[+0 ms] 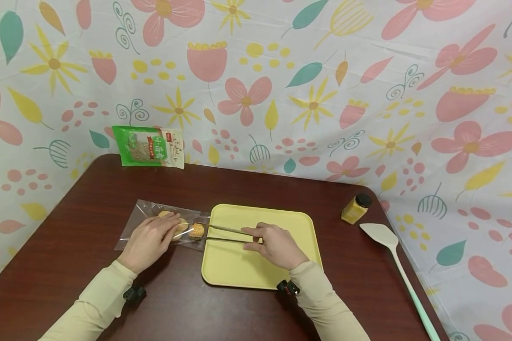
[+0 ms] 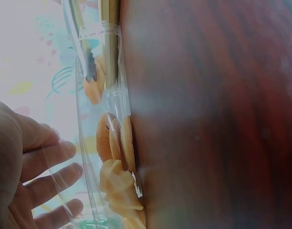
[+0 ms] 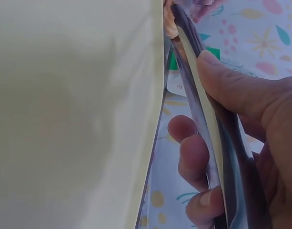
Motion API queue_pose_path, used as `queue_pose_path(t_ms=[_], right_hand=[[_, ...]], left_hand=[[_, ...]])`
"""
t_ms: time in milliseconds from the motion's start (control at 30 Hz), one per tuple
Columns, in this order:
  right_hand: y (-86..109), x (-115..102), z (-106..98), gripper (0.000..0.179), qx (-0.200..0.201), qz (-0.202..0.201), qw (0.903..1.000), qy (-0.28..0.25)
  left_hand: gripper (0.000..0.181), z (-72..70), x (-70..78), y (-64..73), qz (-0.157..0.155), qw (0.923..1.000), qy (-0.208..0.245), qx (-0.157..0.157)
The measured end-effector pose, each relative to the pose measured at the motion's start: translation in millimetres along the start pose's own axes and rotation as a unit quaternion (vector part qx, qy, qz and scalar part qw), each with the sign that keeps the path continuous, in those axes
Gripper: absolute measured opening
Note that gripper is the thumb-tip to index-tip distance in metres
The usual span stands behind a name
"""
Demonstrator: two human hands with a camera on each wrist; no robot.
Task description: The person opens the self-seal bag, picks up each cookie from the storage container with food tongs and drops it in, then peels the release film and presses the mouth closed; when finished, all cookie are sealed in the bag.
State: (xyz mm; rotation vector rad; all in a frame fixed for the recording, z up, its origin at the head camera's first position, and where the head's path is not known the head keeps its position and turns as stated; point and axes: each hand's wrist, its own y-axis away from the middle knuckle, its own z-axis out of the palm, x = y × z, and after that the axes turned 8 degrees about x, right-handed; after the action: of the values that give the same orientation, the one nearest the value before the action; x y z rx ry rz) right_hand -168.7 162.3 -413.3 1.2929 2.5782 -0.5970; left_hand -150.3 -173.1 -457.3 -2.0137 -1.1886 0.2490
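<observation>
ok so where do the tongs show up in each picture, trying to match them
Head: the tongs lie just below centre, running left from the right hand to the clear bag.
Left wrist: tongs at top left, tips pointing down by a cookie.
Right wrist: tongs right of centre, slanting from top to bottom.
Shared landmark: the tray, beside the tongs in all three.

Mid-tabletop (image 1: 196, 312) before you sits the tray (image 1: 239, 270); just left lies the bag (image 1: 130, 229), cookies (image 1: 197, 231) inside — your tongs (image 1: 228, 229) reach there from above the tray. Far left stands the packet (image 1: 145, 147); far right, the jar (image 1: 352, 211) — the spatula (image 1: 403, 270) nearer.
</observation>
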Motion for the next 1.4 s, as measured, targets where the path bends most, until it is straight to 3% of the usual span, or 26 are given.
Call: queue_pose_path(t_ms=[900, 1400], right_hand=[[-34.1, -23, 21, 0.046, -0.037, -0.020, 0.9988, -0.024], [-27.6, -22, 16, 0.049, -0.048, 0.009, 0.9978, -0.045]], left_hand=[[0.031, -1.5, -1.1, 0.3, 0.000, 1.0000, 0.000, -0.008], [0.029, -2.3, -0.4, -0.9, 0.003, 1.0000, 0.006, -0.004]])
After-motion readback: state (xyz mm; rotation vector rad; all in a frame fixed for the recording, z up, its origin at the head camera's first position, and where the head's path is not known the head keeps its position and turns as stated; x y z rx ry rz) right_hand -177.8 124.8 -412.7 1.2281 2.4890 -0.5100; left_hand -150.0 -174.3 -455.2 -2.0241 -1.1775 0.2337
